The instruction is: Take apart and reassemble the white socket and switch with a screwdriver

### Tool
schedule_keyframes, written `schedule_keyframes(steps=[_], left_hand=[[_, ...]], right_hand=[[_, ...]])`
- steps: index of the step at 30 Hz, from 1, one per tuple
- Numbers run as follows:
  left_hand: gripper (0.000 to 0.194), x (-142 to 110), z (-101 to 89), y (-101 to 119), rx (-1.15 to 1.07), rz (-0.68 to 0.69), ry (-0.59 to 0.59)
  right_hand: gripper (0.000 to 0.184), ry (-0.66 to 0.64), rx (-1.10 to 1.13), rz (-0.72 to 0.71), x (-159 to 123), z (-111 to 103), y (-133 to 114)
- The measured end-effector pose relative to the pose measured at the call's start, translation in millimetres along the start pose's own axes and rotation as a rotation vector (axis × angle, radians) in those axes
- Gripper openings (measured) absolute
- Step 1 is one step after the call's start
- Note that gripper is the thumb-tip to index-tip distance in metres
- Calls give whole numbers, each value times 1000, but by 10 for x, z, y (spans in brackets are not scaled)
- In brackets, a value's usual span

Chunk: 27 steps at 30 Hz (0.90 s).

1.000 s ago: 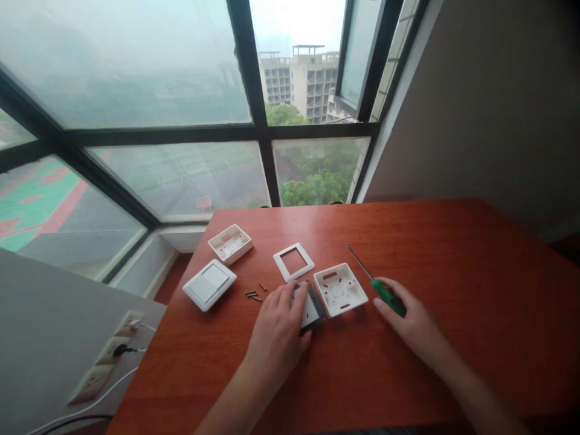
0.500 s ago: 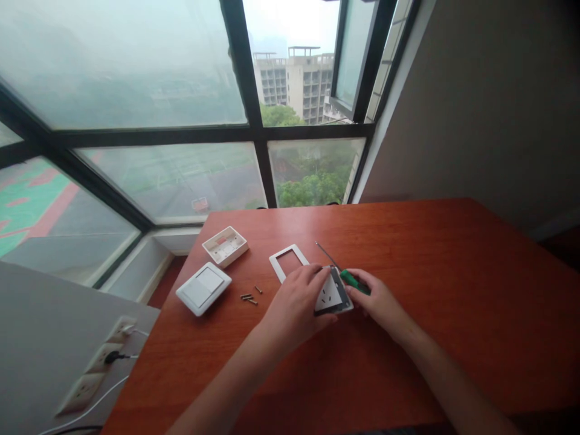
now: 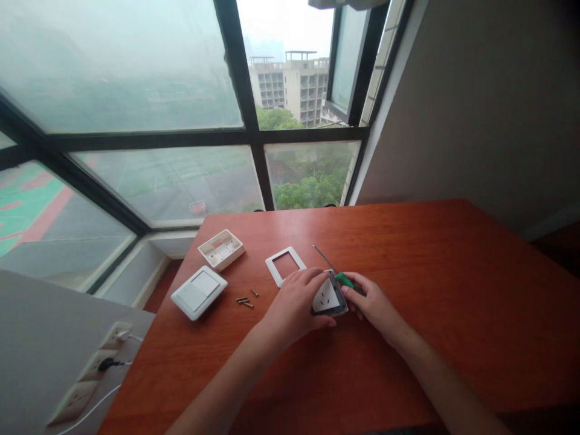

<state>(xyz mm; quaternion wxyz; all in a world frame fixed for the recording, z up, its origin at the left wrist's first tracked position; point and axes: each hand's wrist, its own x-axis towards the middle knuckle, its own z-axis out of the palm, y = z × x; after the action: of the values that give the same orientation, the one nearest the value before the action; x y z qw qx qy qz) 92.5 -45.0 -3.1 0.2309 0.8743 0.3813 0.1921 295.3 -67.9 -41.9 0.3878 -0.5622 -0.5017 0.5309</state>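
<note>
A pale building and trees stand beyond the window.

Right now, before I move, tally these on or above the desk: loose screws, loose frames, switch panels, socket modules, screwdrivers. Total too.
Loose screws: 4
Loose frame: 1
Switch panel: 1
Socket module: 1
Screwdriver: 1
Total: 8

A: What's the L hand on?
B: Socket insert, white face w/ dark rim. Fingers over top, thumb nr lower edge.
A: R hand?
B: Grips green-handled screwdriver, shaft pointing up-L, fingers by insert's R edge.
A: Rest of tbl?
B: White faceplate frame beyond L hand; few screws, wall switch & mounting box further L.
</note>
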Motion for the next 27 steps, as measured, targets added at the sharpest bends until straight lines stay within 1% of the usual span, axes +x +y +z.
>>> schedule_keyframes(steps=[3, 10, 13, 21, 27], left_hand=[[86, 4, 2, -18, -23, 9, 1], [74, -27, 11, 21, -31, 5, 24], [69, -33, 12, 40, -34, -1, 30], [68, -46, 4, 51, -49, 2, 48], [67, -57, -27, 35, -68, 17, 13]], right_hand=[[44, 7, -10, -2, -1, 0, 8], [43, 24, -35, -3, 0, 3, 8], [46, 27, -27, 6, -6, 13, 2], [46, 19, 21, 17, -6, 16, 13], [45, 37, 54, 5, -9, 13, 40]])
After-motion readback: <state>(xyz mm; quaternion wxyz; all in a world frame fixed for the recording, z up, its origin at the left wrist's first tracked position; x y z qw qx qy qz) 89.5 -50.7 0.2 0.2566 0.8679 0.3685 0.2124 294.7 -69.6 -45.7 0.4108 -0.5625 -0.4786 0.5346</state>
